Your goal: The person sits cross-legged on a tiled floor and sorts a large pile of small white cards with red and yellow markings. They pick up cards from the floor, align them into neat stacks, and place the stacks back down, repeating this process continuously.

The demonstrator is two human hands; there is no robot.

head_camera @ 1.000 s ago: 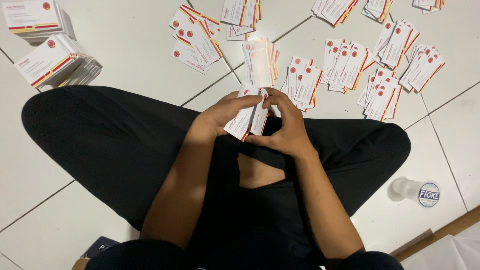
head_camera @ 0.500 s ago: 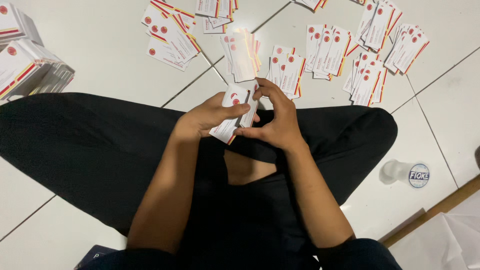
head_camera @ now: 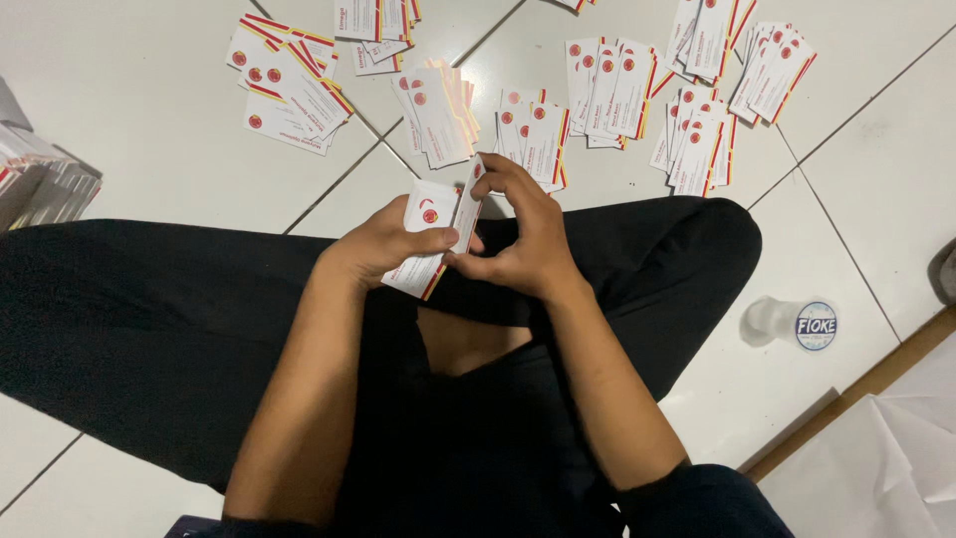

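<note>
Work in hand: sorting small white business cards with red-and-yellow edges into separate piles on the white tiled floor (head_camera: 169,149).
Left hand: the left hand (head_camera: 383,244) cradles a small stack of cards (head_camera: 423,244) above the lap, fingers curled round its far side and thumb laid flat across the top card; it is closed on the stack.
Right hand: the right hand (head_camera: 523,234) pinches a single card (head_camera: 468,204) that stands on edge at the right side of the stack, index finger hooked over its upper end and thumb low against it; the fingers are narrow, closed on that one card.
Arm pose: both forearms run up from the bottom of the view and meet over the crossed legs in black trousers (head_camera: 149,329), wrists bent inward so the hands touch.
Done so far: judging by the floor, much is laid out, with a fanned group of cards (head_camera: 289,85) at the upper left, a squared pile (head_camera: 438,115) just ahead of the hands, a smaller pile (head_camera: 538,139) beside it, and more groups (head_camera: 697,90) to the right.
Left to do: the held stack looks thin, but boxed bundles of cards (head_camera: 45,184) at the left edge suggest more remains.
Nearby: a clear plastic cup with a round lid (head_camera: 792,324) lies on its side beside the right knee, apart from the cards.
</note>
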